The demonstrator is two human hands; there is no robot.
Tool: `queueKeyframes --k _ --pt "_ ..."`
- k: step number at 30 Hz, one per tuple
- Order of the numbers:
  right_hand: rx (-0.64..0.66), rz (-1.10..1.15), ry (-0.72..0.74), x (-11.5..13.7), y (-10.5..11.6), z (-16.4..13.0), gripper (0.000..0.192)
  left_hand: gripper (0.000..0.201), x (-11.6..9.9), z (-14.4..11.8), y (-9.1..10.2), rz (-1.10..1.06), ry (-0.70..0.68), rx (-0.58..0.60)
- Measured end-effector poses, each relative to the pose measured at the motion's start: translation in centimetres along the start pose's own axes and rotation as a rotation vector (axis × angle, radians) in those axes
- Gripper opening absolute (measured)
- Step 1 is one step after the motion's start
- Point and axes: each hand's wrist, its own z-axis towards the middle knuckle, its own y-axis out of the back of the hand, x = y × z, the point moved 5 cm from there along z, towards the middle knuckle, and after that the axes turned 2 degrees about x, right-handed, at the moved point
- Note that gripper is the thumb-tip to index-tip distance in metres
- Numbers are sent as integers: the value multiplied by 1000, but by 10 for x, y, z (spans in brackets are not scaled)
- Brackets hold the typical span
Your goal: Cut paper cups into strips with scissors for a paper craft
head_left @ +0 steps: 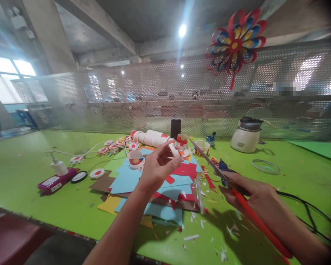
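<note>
We see the right hand [248,197] clenched around the red handles of a pair of scissors [209,161]. Their long axis runs from the handles at about 4 o'clock up to the blade tips at 10 o'clock, so the blades point toward the left hand [157,167]. That hand pinches a small white paper piece [173,150] between thumb and fingertips, held above the table just beside the blade tips.

Below lies a bright green table [30,162], littered with white and red scraps, and a heap of coloured paper sheets [154,184] at 6 o'clock from the left hand. A perforated metal screen [154,95] backs the table under a concrete ceiling, with a paper pinwheel [235,42] hung at 1 o'clock.

At 12 o'clock stand small paper cups [202,146]; we cannot tell their contents. A lidded white pot [246,135] sits at 2 o'clock.
</note>
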Motion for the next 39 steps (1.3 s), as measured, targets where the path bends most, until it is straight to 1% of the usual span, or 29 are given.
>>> queueKeyframes --k 2,5,9,13,15,18,24,28,32,35,39 --pt "-14 -1 7 1 1 0 33 53 -2 -1 -1 -40 14 29" --pt "-41 -13 52 4 1 -1 31 47 -6 -3 -4 -115 33 122" --pt "-94 -41 135 9 4 -4 28 49 -10 -7 -9 -246 86 252" --pt "-130 -117 176 12 11 -7 29 47 -11 -11 -10 -334 166 309" --pt "-149 -174 207 14 17 -8 33 43 -11 -12 -9 -376 190 318" --pt "-185 -295 291 16 26 -10 39 41 -7 -13 -8 -442 237 312" --pt "-142 -509 332 2 33 -5 44 57 5 -12 -14 -483 330 330" --pt "-137 -537 362 -4 32 -2 42 63 5 -13 -23 -508 378 392" --pt "-110 -499 345 -7 26 -2 43 66 4 -14 -27 -516 371 446" --pt "-101 -496 345 -6 23 -3 49 65 7 -14 -25 -505 365 413" --pt "-124 -465 408 0 21 -4 50 61 11 -13 -19 -458 372 301"
